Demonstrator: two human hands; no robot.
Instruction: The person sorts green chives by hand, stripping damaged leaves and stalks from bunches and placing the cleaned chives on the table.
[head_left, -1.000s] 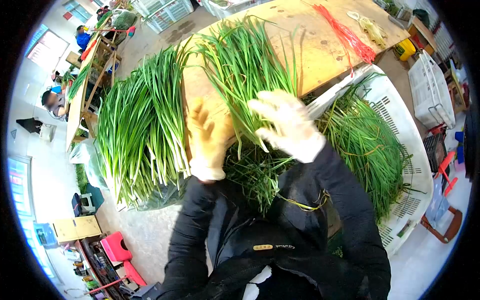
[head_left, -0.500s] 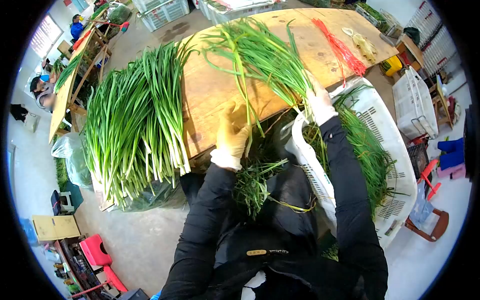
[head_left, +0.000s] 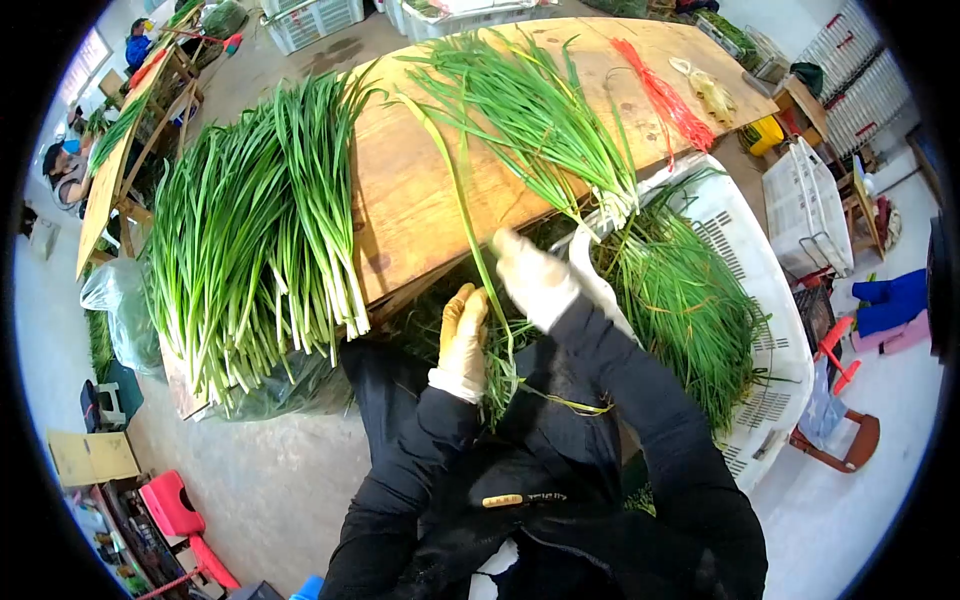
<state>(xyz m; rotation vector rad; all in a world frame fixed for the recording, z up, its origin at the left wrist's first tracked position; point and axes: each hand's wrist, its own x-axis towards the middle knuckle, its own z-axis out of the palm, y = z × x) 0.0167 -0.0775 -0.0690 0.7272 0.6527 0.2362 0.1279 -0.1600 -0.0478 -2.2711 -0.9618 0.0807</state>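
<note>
Green stalks (head_left: 255,230): lay across the wide wooden surface (head_left: 420,190), ahead of the left hand (head_left: 463,330) and right hand (head_left: 535,280). Left of the left hand, lined up in a thick row with pale ends toward the near edge; looked finished there. Right of the right hand, heaped loosely inside the white crate (head_left: 795,350); seemed not yet arranged, with plenty left. Beyond the right hand, gathered in a small bunch (head_left: 545,130); looked only partly dealt with, lying apart from the row. Right hand: gloved, blurred, fingers close together near the left; could not tell whether gripping anything. Left hand: gloved, fingers curled narrow just beside one long yellowish leaf (head_left: 466,210); could not tell whether pinching or merely touching it.

Half a second earlier, held the small bunch by its pale ends in the right hand; since then, left it lying on the surface beside the crate and came back toward the left hand. Also saw the yellowish leaf, crossing the bunch earlier, mostly clear of it now.
</note>
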